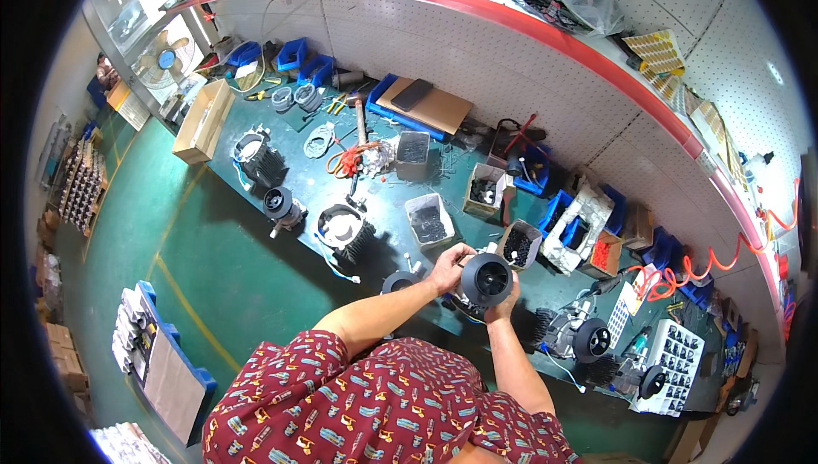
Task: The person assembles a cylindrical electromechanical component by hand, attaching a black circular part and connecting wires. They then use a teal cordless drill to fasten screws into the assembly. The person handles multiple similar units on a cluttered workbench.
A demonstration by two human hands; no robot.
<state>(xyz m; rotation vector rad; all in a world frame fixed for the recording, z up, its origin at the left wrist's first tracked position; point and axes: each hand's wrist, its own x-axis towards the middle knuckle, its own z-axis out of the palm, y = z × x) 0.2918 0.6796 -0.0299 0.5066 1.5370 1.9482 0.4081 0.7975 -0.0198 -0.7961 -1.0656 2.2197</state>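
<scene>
1 black round fan [486, 280], held over the near edge of the counter [388, 200]: left hand [447, 270] grip clamped on its left side, right hand [504, 301] grip clamped on its right. Open box [532, 232] of small parts just beyond, far side. 1 motor [362, 242] left, 1 bigger assembly [562, 328] right, white tray [664, 328] farther right.

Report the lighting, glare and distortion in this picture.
In the head view, the red shelf edge bends into an arc inside a black rim; in the head view, the upper-left window is washed out, glare spots the perforated wall, and shadow darkens the green floor beside the workbench.
</scene>
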